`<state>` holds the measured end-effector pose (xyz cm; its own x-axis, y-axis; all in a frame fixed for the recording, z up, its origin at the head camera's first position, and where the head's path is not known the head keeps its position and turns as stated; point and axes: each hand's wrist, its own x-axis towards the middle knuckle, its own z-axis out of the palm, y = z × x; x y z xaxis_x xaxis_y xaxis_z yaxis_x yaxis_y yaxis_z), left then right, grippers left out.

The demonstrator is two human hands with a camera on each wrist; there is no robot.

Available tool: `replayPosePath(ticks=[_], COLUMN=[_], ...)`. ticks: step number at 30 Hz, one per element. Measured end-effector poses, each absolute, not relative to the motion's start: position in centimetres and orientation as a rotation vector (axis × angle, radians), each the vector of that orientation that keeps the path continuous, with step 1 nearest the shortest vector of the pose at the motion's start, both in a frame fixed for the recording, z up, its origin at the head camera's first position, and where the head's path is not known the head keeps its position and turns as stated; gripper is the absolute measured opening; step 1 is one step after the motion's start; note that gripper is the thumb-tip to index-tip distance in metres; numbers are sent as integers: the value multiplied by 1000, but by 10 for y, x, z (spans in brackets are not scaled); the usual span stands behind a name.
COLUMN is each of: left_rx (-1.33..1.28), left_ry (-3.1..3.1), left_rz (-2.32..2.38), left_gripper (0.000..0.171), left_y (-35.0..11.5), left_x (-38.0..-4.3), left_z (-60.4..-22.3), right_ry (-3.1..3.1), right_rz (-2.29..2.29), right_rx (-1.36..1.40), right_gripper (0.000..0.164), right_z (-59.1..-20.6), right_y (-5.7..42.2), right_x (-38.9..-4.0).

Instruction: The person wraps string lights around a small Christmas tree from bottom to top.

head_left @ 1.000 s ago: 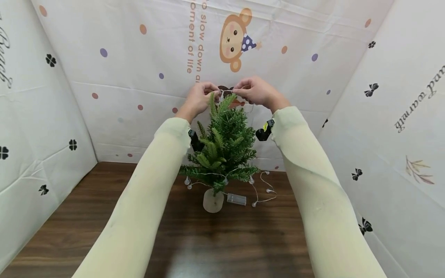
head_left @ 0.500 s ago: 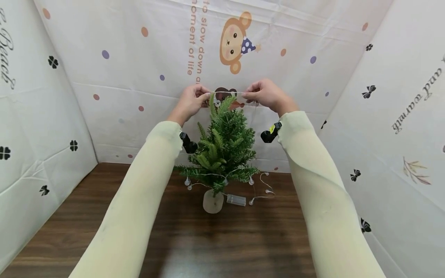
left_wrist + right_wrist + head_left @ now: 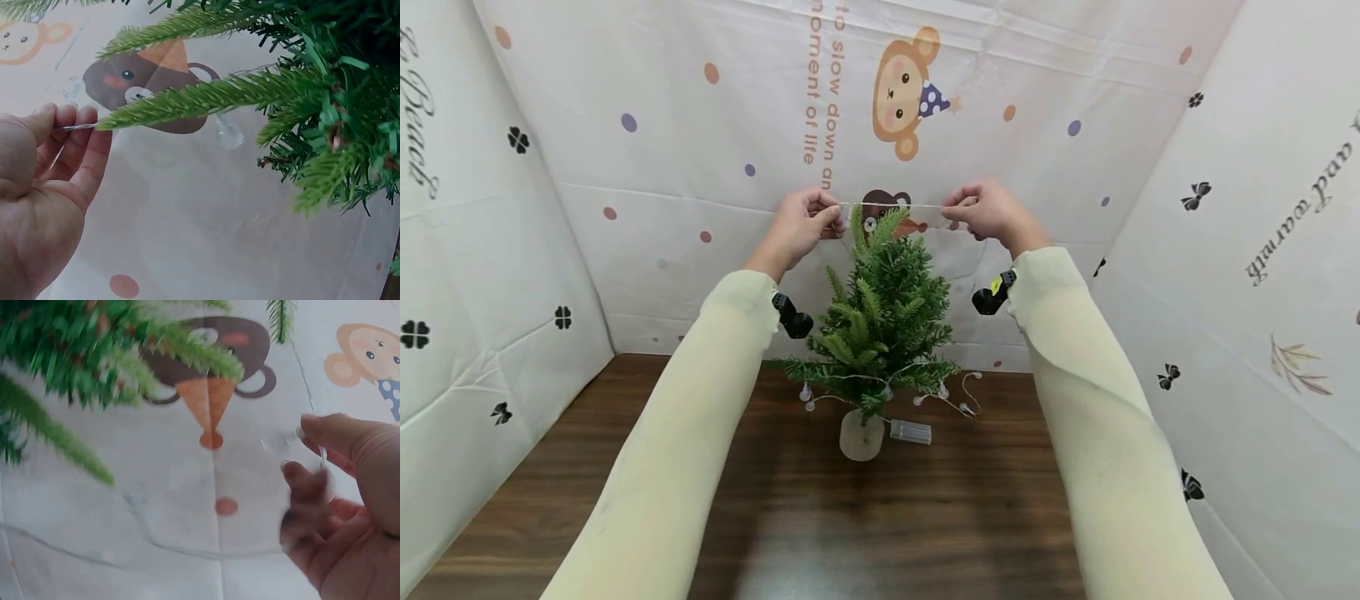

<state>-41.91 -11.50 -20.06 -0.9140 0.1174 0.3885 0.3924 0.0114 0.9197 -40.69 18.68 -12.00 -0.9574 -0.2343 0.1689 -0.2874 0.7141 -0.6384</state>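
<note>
A small green artificial tree [image 3: 880,325] stands in a frosted white pot [image 3: 861,435] on the dark wood table [image 3: 820,517]. A thin light string [image 3: 891,205] is stretched level above the treetop between both hands. My left hand [image 3: 801,225] pinches its left end, the wire [image 3: 75,127] showing between thumb and fingers. My right hand [image 3: 988,210] pinches the right end, and the wire [image 3: 306,394] runs up past the fingertips [image 3: 312,425]. A clear bulb [image 3: 230,134] hangs by a branch [image 3: 206,97]. More of the string with bulbs [image 3: 943,398] trails around the tree's foot.
A clear battery box [image 3: 910,431] lies on the table right of the pot. White printed cloth walls [image 3: 647,150] enclose the table on three sides, with a monkey print [image 3: 906,87] behind the hands. Both arms wear pale sleeves [image 3: 700,417].
Both hands have moved apart, the left one leftward and the right one rightward, drawing the string taut over the treetop. The loose string on the table has pulled closer to the tree.
</note>
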Motion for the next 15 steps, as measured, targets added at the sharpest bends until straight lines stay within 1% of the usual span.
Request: replayPosePath(ticks=[4,7,10,15], left_rx=[-520,-520,-532,-518], left_ry=[-2049,-2034,-2027,-2055], left_rz=[-2015,-2012,-2008,-1991], left_gripper=[17,17,20,25], left_y=[-119,-122,-126,-131], left_x=[-420,-418,-416,-412], left_z=[-205,-210,-215,-224], right_ry=[-2861,-2870,-2859,-2706], right_rz=[692,628,826,1381], right_rx=[451,467,517,641], right_gripper=[33,38,38,32], right_z=[-118,-114,-109,-98], right_y=[199,206,210,202], right_x=[-407,-405,-402,-395])
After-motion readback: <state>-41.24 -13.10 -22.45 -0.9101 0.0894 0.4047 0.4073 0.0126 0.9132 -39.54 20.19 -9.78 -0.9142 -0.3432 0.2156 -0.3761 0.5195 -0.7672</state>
